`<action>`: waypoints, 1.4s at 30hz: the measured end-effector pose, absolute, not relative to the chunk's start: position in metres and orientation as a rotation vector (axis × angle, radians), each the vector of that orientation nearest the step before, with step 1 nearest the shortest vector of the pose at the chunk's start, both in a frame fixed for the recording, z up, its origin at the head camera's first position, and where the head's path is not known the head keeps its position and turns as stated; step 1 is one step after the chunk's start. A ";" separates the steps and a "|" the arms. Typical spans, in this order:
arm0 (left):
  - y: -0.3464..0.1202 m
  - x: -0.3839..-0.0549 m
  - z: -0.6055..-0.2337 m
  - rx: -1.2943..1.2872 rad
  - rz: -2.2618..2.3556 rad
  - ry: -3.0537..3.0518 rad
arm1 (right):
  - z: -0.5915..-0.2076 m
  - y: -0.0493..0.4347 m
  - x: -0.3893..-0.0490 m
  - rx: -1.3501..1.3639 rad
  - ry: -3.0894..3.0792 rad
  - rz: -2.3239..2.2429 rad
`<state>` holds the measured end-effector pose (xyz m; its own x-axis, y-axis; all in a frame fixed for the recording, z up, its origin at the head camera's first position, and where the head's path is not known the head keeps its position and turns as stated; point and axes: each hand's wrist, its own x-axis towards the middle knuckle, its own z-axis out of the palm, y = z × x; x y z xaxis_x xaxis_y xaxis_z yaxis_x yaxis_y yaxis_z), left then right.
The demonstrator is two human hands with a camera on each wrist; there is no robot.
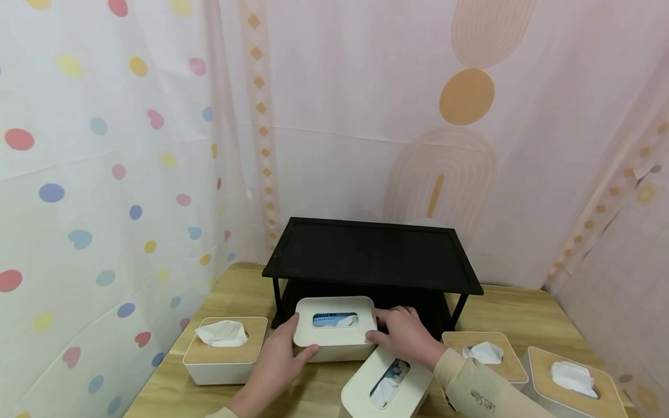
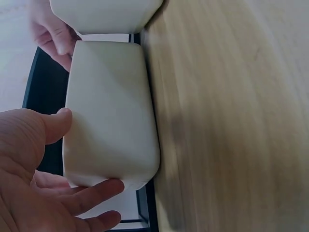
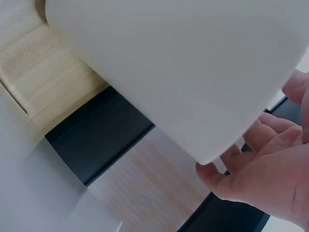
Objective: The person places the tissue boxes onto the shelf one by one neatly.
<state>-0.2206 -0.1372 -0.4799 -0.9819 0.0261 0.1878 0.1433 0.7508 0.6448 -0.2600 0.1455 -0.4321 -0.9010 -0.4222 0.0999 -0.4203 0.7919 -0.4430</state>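
The middle tissue box (image 1: 337, 337) is showing plain cream, blue packaging (image 1: 326, 320) peeping through — the leftmost box (image 1: 222, 371) is wearing a wood-grain lid (image 1: 227, 355) over white. The rack (image 1: 371, 253) is showing solid black, the sleeve (image 1: 460, 380) beige with dark lettering (image 1: 482, 398) — and multicoloured dots (image 1: 19, 139) and hearts (image 1: 143, 339) are speckling the white left curtain (image 1: 94, 157)

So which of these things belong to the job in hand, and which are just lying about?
Seemingly part of the job:
left hand
right hand
white box that both hands hold
black shelf right behind it

Just lying about, I'd guess:
second white box
three wood-topped boxes
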 end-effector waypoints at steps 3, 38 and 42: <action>-0.136 -0.220 -0.477 -0.119 -1.028 -2.797 | -0.432 0.144 -0.260 -0.702 3.011 -0.709; -0.138 -0.232 -0.461 -0.121 -0.946 -2.849 | -0.419 0.142 -0.279 -0.569 2.880 -0.691; -0.144 -0.237 -0.454 -0.153 -0.934 -2.871 | -0.420 0.145 -0.285 -0.541 2.839 -0.771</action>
<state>-0.2366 -0.1441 -0.4538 -0.9879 0.0594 0.1433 0.1324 0.8048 0.5786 -0.2854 0.1454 -0.4200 -0.9238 -0.3798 -0.0490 -0.3028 0.8028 -0.5136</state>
